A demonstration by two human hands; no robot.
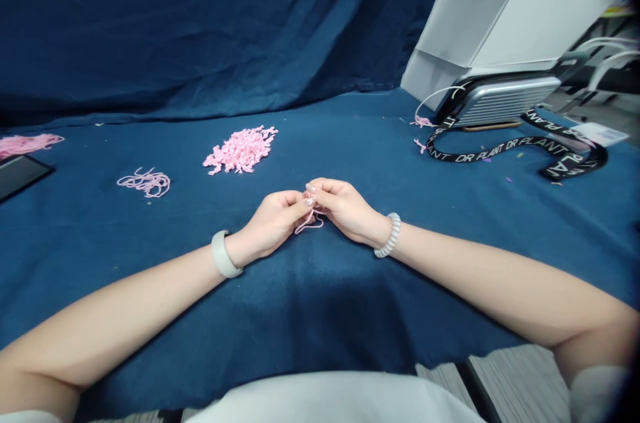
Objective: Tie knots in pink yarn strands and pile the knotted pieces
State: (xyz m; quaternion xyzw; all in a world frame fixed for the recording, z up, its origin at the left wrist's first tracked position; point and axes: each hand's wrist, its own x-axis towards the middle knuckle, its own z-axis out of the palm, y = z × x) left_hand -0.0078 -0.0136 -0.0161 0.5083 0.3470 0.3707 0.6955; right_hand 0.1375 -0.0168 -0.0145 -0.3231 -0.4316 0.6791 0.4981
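Note:
My left hand (pixel 274 219) and my right hand (pixel 343 207) meet at the middle of the blue cloth (pixel 320 303), fingertips pinched together. Both pinch a short piece of pink string (pixel 309 223) that loops down between them onto the cloth. A white band sits on my left wrist and a white bead bracelet on my right wrist. Farther back lies a heap of small pink knotted pieces (pixel 241 149). To its left rests a loose bundle of pink strings (pixel 145 181).
A black strap with white lettering (pixel 515 146) curls at the right beside a silver ribbed case (pixel 505 99). More pink string (pixel 27 143) lies at the far left above a dark flat object (pixel 17 174). A white panel stands behind at right.

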